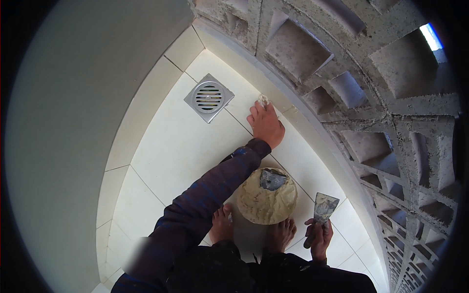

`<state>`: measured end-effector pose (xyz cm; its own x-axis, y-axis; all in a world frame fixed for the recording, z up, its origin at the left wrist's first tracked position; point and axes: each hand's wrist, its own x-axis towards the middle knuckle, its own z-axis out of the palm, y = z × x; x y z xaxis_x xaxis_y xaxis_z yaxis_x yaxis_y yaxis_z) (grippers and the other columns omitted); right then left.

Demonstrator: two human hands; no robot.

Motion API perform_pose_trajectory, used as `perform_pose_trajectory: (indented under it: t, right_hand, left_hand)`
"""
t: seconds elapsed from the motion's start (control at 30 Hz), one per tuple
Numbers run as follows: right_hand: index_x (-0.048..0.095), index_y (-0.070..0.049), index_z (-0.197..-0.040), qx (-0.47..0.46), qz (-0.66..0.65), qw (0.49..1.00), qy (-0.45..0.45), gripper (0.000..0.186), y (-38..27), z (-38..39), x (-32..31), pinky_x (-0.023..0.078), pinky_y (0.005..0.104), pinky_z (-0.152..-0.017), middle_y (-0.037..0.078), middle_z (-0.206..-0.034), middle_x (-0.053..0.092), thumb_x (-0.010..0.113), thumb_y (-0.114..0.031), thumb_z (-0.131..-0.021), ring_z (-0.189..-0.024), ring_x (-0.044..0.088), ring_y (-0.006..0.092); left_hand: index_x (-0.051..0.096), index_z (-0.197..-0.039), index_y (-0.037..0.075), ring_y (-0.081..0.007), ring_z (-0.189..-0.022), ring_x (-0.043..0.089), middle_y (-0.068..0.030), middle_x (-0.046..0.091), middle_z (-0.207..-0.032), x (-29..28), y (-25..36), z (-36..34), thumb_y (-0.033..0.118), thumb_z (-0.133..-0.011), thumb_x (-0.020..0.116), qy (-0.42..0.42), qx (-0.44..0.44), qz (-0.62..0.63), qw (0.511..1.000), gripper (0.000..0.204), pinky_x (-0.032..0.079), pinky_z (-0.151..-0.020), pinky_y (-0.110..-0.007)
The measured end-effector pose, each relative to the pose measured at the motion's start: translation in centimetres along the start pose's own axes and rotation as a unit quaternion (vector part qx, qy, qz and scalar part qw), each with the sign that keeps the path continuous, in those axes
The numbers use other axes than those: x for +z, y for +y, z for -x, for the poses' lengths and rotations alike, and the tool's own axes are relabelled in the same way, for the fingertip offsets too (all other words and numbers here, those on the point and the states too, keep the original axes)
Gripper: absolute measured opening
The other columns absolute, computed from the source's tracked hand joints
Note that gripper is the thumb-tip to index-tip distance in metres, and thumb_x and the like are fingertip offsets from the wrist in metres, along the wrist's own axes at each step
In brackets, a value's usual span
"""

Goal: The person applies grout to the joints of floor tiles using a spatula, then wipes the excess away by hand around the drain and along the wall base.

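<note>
My left hand (267,127) reaches far forward to the joint between the floor and the pale skirting tile (281,100). Its fingers are closed on a small pale, crumpled lump (264,100) smeared with paste; its material is unclear. Low on the right, my right hand (320,238) grips the handle of a putty knife (325,207), whose flat blade points forward and carries greyish paste. Between my arms stands a round tub of beige paste (264,202). A dark grey flat piece (272,179) rests on the paste near the tub's far side.
A square metal floor drain (209,97) is set in the white floor tiles (171,132) ahead. On the left rises a smooth grey wall (88,97), and on the right a pierced concrete block wall (351,58). My bare feet (222,224) flank the tub.
</note>
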<state>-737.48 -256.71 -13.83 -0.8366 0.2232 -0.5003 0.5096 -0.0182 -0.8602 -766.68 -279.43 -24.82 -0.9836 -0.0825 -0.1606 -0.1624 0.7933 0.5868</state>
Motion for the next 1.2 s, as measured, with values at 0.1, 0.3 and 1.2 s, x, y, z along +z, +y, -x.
perform_pose_trajectory:
  t: [0.1,0.3,1.2]
  right_hand:
    - [0.054,0.003,-0.121,-0.001,0.000,1.000,0.003,0.026,0.1,-0.3,-0.7,0.047,0.0248,-0.055,0.015,-0.094,0.070,0.049,-0.017,-0.105,-0.062,0.059,0.0121]
    - [0.054,0.003,-0.120,-0.002,0.007,1.000,0.002,0.025,-0.1,-0.4,-0.5,0.048,0.0250,-0.055,0.015,-0.093,0.070,0.048,-0.016,-0.105,-0.062,0.059,0.0119]
    - [0.054,0.003,-0.122,0.000,0.009,1.000,-0.002,0.025,0.1,-0.6,-0.9,0.047,0.0248,-0.055,0.014,-0.094,0.070,0.048,-0.015,-0.105,-0.062,0.058,0.0116]
  left_hand:
    - [0.054,-0.131,-0.002,-0.0414,-0.115,0.043,-0.0290,0.044,-0.131,1.0,1.5,1.3,0.008,-0.078,0.061,0.021,0.021,0.012,0.999,0.054,0.035,-0.090,-0.054]
    - [0.055,-0.131,-0.001,-0.0404,-0.118,0.043,-0.0272,0.045,-0.135,0.7,2.8,3.6,0.008,-0.079,0.060,-0.074,0.014,0.066,0.995,0.053,0.034,-0.092,-0.054]
    - [0.058,-0.130,-0.003,-0.0403,-0.122,0.045,-0.0245,0.052,-0.128,-0.4,0.4,2.7,0.011,-0.081,0.058,0.013,-0.024,0.120,0.992,0.051,0.035,-0.096,-0.054]
